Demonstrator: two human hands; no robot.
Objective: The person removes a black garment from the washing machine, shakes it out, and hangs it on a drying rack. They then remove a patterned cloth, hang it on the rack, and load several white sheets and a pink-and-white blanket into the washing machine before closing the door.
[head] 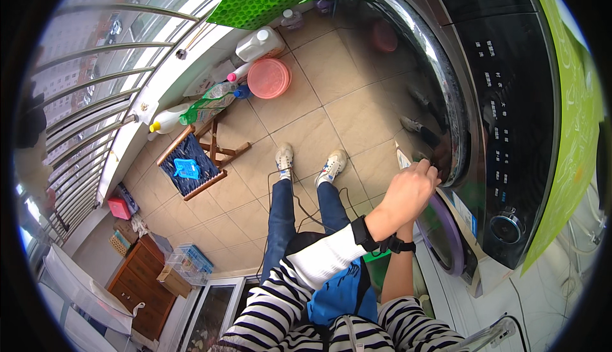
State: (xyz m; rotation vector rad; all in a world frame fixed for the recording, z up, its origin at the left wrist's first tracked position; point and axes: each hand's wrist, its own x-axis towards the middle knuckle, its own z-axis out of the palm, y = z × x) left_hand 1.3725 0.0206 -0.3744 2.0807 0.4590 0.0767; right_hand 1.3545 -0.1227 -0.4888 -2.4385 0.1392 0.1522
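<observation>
My left hand, fingers curled, is at the lower rim of the round glass door of a black washing machine. Whether the fingers grip the rim or something small cannot be made out. My right hand comes up beneath the left wrist and is mostly hidden by it. Each wrist wears a black band. Close to the right of my hands stands a purple-ringed round door. On the machine's black panel sits a round control knob, beside rows of printed writing.
A wooden folding stool holds a blue plastic item. Along the window wall are a pink round tub, a white jug and several bottles. A dark cable crosses near my feet. A wooden cabinet stands lower left.
</observation>
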